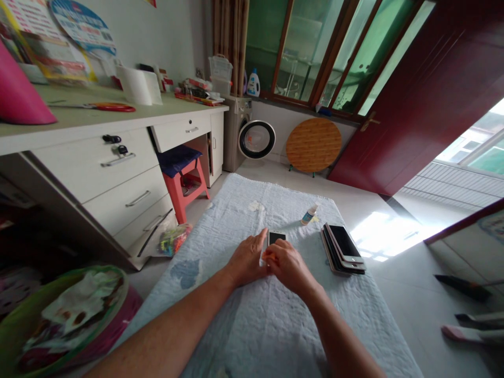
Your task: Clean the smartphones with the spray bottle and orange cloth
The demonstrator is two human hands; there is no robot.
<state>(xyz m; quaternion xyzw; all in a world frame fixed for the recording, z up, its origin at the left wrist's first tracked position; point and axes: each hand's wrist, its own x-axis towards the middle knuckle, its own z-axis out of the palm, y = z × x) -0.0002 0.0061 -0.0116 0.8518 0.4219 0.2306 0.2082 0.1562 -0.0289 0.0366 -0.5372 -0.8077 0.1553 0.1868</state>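
A white phone with a dark screen lies on the cloth-covered table, partly hidden by my hands. My left hand rests along its left side, thumb and fingers around the edge. My right hand is closed over the phone's lower part, with a small orange thing at its fingertips; its shape is mostly hidden. A stack of phones lies to the right. Beyond it and slightly left stands a small spray bottle.
To the left are a white desk, a red stool and a bin with waste. Behind stand a washing machine with its door open and a round wooden board. A red door is at right.
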